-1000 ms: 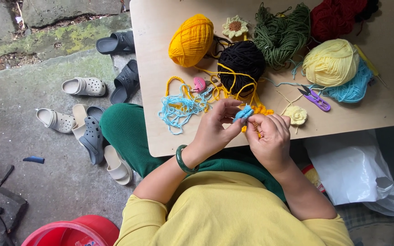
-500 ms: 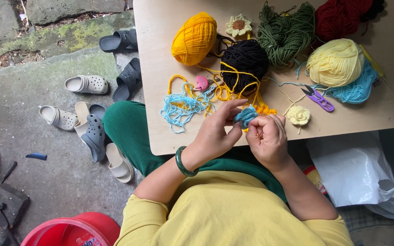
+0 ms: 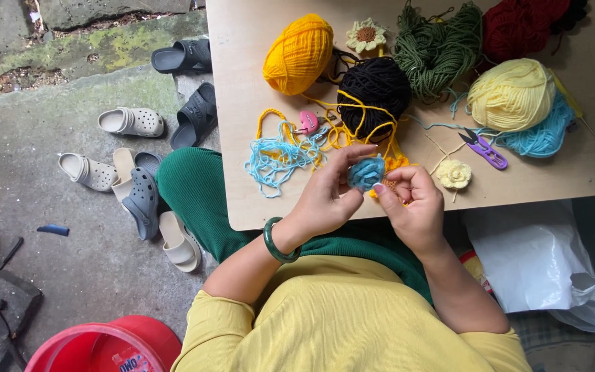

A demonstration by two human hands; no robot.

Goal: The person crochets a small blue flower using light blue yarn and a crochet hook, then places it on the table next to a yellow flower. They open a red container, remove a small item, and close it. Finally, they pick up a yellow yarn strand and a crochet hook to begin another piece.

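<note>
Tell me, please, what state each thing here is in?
left hand: pinching the blue crochet piece
right hand: gripping the piece's other side
orange yarn ball: wound, on the table
light blue yarn: loose tangle
purple snips: lying flat
cream flower: finished, lying flat

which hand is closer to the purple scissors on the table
Right. The right hand sits just below-left of the purple scissors; the left hand is farther left, past the blue crochet piece.
</note>
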